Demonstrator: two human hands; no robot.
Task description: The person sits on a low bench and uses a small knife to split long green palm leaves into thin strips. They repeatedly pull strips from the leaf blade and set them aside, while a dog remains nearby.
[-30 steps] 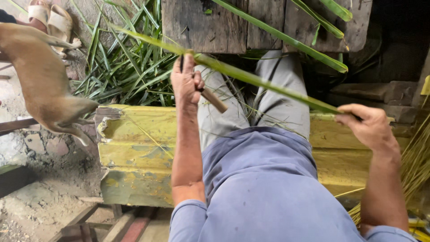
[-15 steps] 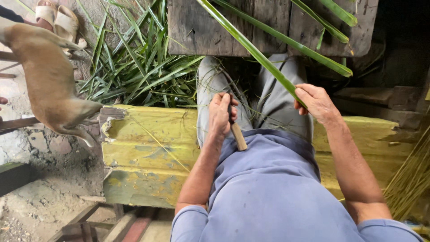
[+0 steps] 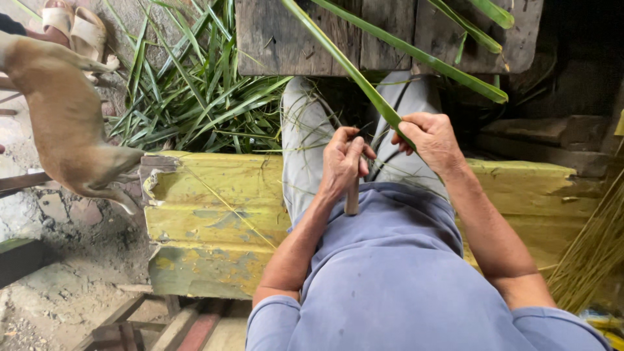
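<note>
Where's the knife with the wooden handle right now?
In the head view, the wooden handle sticks out below the left hand, over the lap, just left of the right hand holding the long leaf.

Soft daylight, even and bright at left; deep shadow upper right. No glare. Sharp centre, slight softness at edges, wide-angle bending along frame borders.

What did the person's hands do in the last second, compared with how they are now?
The right hand, stretched far out to the side a second ago, slid along the long green leaf and came in front of the body. The left hand drew back toward the lap with its wooden-handled tool. Both kept their grip; now the hands are close together. The yellow bench, the leaf pile and the tan dog stayed put.
</note>
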